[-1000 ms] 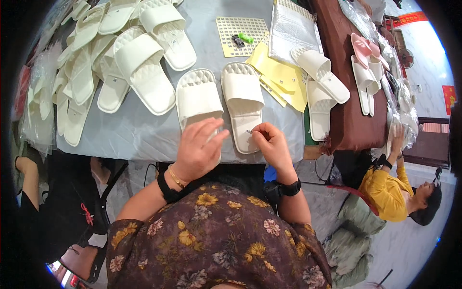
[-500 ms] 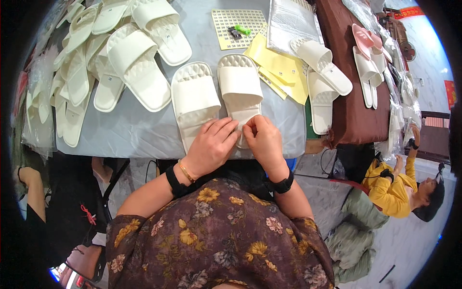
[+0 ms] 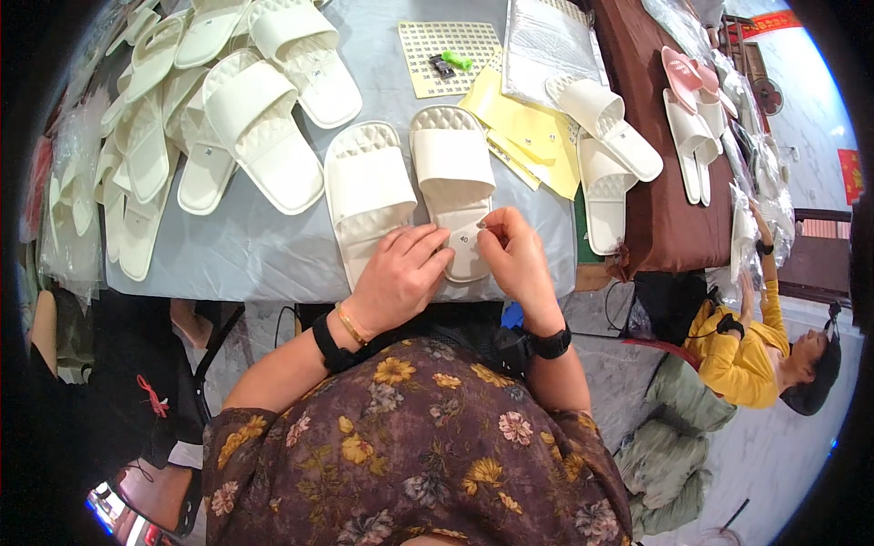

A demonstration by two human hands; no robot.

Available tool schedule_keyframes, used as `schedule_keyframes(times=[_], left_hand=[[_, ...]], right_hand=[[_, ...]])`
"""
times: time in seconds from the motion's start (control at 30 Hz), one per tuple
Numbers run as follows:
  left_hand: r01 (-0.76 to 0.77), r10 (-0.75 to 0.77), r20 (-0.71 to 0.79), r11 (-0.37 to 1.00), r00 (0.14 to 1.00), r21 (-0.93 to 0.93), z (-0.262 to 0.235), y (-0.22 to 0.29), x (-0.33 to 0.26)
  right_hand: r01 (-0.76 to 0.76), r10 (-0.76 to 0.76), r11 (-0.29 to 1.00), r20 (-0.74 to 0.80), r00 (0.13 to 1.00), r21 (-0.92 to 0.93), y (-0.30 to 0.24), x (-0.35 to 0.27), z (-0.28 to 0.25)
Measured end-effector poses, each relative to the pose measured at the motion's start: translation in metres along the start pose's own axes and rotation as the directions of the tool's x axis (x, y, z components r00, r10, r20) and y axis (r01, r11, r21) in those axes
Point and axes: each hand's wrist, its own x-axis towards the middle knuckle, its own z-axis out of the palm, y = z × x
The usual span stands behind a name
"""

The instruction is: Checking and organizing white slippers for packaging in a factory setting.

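Observation:
Two white slippers lie side by side on the table, the left slipper (image 3: 371, 182) and the right slipper (image 3: 452, 168), toes away from me. My left hand (image 3: 401, 273) covers the left one's heel, its bent fingers closed together against the inner edge of the right one; its thumb is hidden. A small printed sticker (image 3: 464, 239) shows on the right slipper's insole. Beside that slipper's outer edge, my right hand (image 3: 514, 255) is closed in a pinch. A tiny sticker with a dark mark (image 3: 482, 225) shows at its fingertips.
More white slippers (image 3: 259, 127) are heaped at the left. Behind the pair lie a sticker sheet (image 3: 437, 45), a green and black clip (image 3: 452, 64), yellow backing paper (image 3: 519, 118) and a silver padded bag (image 3: 555, 55). Two slippers (image 3: 608, 196) overlap at the right. A person in yellow (image 3: 742, 346) works beyond.
My right hand has shifted right, off the right slipper's insole, uncovering the printed sticker there. My left hand stays nearly in place. The person in yellow has moved an arm.

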Motion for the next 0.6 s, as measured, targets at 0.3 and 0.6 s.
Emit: schedule_keyframes(times=[0.3, 0.6], left_hand=[[0.196, -0.224, -0.069, 0.939, 0.972, -0.284, -0.010, 0.007, 0.015], [0.197, -0.249, -0.120, 0.922, 0.961, -0.335, -0.003, 0.012, 0.027]], right_hand=[[-0.037, 0.023, 0.990, 0.103, 0.994, 0.136, -0.013, -0.012, 0.001], [0.019, -0.031, 0.980, 0.060, 0.998, 0.198, -0.009, -0.021, 0.007]])
